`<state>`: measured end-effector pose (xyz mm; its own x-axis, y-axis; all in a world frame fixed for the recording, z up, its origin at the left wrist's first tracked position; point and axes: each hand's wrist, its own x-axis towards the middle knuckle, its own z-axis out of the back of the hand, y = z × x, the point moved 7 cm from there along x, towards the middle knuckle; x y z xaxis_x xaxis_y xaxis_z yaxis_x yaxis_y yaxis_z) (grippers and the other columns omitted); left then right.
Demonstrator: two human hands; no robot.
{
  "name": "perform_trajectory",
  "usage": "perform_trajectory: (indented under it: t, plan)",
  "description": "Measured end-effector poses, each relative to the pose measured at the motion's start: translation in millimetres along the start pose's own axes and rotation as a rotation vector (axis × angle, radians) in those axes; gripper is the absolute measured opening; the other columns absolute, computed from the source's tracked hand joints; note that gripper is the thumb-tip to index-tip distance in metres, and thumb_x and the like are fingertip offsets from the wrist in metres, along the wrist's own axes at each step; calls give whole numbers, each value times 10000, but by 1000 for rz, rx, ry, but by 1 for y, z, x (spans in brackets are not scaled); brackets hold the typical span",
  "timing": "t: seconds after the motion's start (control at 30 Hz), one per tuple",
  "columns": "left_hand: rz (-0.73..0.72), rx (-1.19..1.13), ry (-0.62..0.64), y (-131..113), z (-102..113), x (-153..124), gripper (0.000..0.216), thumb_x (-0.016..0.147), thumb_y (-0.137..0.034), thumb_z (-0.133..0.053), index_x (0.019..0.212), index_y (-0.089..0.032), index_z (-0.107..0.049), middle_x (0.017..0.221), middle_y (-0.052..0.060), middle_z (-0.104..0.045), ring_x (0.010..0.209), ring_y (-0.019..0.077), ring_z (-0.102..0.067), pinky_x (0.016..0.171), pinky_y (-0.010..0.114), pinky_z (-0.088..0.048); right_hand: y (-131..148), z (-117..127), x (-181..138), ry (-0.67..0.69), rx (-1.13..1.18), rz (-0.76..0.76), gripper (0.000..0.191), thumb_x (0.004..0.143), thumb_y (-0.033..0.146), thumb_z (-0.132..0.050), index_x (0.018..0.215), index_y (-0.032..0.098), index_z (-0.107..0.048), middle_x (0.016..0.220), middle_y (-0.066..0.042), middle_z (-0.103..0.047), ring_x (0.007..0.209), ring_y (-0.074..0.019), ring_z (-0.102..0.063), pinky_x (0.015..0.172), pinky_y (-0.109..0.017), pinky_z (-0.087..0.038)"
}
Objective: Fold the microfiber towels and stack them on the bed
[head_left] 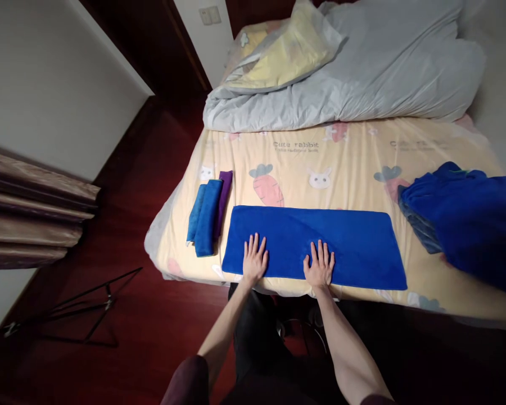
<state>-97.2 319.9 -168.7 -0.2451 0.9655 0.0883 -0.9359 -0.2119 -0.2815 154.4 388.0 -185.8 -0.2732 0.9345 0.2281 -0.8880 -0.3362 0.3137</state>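
A blue towel (pixel 354 242) lies spread flat in a long rectangle along the near edge of the bed. My left hand (pixel 254 259) rests palm down on its left part, fingers spread. Pressed flat near the towel's middle, close to its near edge, is my right hand (pixel 319 264), also with fingers apart. Just left of the towel lie folded towels: a blue one (pixel 208 219), a teal one (pixel 195 214) and a purple one (pixel 224 202). A loose heap of blue towels (pixel 476 214) sits to the right, with a greyish-blue cloth (pixel 419 225) showing beneath it.
The bed has a yellow sheet (pixel 354 163) printed with rabbits and carrots. A bunched grey quilt (pixel 383 73) covers its far end. A thin black tripod (pixel 96 306) stands on the dark red floor at left, near a curtain (pixel 34 208).
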Motion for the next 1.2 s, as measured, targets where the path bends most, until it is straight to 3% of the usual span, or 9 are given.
perform_trajectory:
  t: [0.2, 0.4, 0.5, 0.7, 0.8, 0.9, 1.03, 1.1, 1.2]
  plan:
    - [305, -50, 18, -24, -15, -122, 634, 1039, -295, -377, 1654, -200, -261, 1731, 121, -139, 1608, 329, -88, 1290, 598, -155, 4, 6, -2, -31, -15, 32, 555, 1028, 295, -390, 1568, 179, -442, 1687, -116, -319, 1570, -273, -218, 1252, -584, -186]
    - [269, -65, 125, -24, -9, -169, 709, 975, -207, -411, 1661, -221, -232, 1730, 110, -154, 1605, 290, -146, 1238, 535, -317, -12, 17, -7, 37, -4, 176, 563, 1076, 406, -296, 1566, 172, -446, 1661, -122, -374, 1556, -237, -263, 1253, -525, -215]
    - [246, -53, 178, -16, -3, -175, 752, 927, -176, -441, 1654, -228, -257, 1728, 98, -163, 1601, 284, -170, 1202, 508, -379, -64, 32, -20, 87, -4, 180, 608, 1069, 466, -254, 1575, 181, -435, 1664, -115, -367, 1551, -241, -280, 1249, -521, -220]
    - [238, -96, 160, -11, -6, -172, 744, 915, -194, -465, 1640, -189, -297, 1730, 117, -152, 1606, 270, -141, 1138, 413, -465, -244, 88, -52, 61, -83, -300, 741, 1011, 551, -193, 1589, 148, -423, 1687, -143, -303, 1565, -287, -249, 1260, -541, -159]
    - [222, -105, 91, -15, -14, -175, 739, 910, -176, -458, 1633, -167, -307, 1725, 134, -176, 1607, 283, -120, 1184, 436, -421, -283, 103, -59, 111, -53, -380, 759, 979, 565, -237, 1585, 150, -431, 1671, -140, -337, 1558, -292, -267, 1250, -545, -199]
    - [213, -93, 54, -19, -21, -188, 752, 896, -162, -468, 1632, -188, -315, 1717, 129, -219, 1597, 291, -172, 1234, 467, -355, -277, 106, -73, 42, -14, -410, 770, 968, 547, -258, 1569, 100, -439, 1642, -193, -371, 1542, -342, -290, 1230, -599, -227]
    - [122, -49, 197, -31, -34, -212, 633, 883, -145, -478, 1511, -206, -527, 1665, 117, -362, 1545, 291, -339, 1284, 510, -247, -239, 102, -116, -222, 67, -341, 711, 980, 483, -278, 1506, 63, -505, 1590, -238, -430, 1541, -377, -285, 1218, -606, -264]
    - [49, -56, 285, -39, -37, -219, 484, 905, -168, -478, 1336, -255, -679, 1551, 73, -543, 1516, 294, -395, 1291, 561, -192, -227, 97, -136, -251, 126, -301, 652, 971, 457, -319, 1460, 101, -564, 1582, -207, -453, 1541, -363, -292, 1214, -568, -306]
    - [15, -79, 322, -43, -36, -220, 382, 942, -198, -455, 1184, -279, -739, 1355, 39, -708, 1481, 281, -446, 1290, 578, -158, -229, 92, -149, -217, 189, -315, 611, 936, 430, -382, 1428, 137, -594, 1592, -167, -452, 1531, -351, -313, 1214, -533, -332]
